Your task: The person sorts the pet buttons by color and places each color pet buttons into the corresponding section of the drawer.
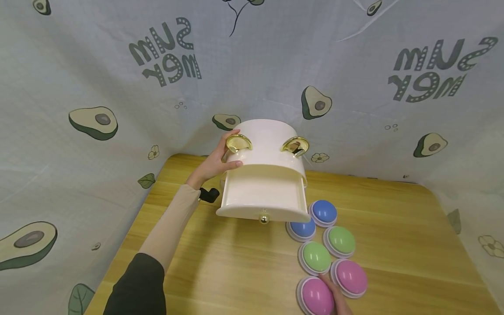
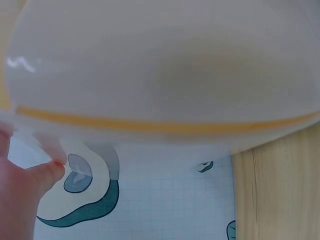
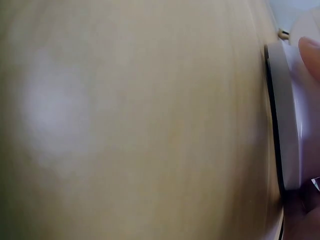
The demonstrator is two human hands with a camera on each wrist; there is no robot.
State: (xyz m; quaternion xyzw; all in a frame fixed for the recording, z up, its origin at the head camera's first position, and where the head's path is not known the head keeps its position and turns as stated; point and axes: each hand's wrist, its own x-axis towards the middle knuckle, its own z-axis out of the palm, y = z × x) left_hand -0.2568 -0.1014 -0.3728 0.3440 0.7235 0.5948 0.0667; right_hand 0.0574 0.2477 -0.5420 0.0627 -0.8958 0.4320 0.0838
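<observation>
White case, head view: one, with drawer; item point(image 1: 267, 142) near the bench's point(image 1: 393, 218) far edge, left of that edge's middle.
Drawer: drawn out towards the near edge; tray point(image 1: 265, 188) bare white inside, gold knob point(image 1: 264, 219) on its front.
Gold fittings: two, ear-shaped, left one point(image 1: 239, 142) and right one point(image 1: 295, 145), high on the case.
Left grip point(image 1: 214, 164): thumb and fingers spread, laid against the case's left side.
Domes: six, white-rimmed, right of the drawer, in paired rows towards the near edge: left blue dome point(image 1: 303, 228), right blue dome point(image 1: 324, 211), left green dome point(image 1: 316, 257), right green dome point(image 1: 341, 240), left pink dome point(image 1: 317, 296), right pink dome point(image 1: 351, 276).
Right grip point(image 1: 339, 299): partly cut off at the frame bottom, on the left pink dome, nearest the near edge.
Case wall, left wrist view: close-up, crossed by a yellow-orange line; cloth point(image 2: 165, 200) and a bench edge show below.
Dome rim, right wrist view: white side and dark underside, unseen from the head; thumb and fingers grasp it from opposite sides; whether raised, cannot tell.
</observation>
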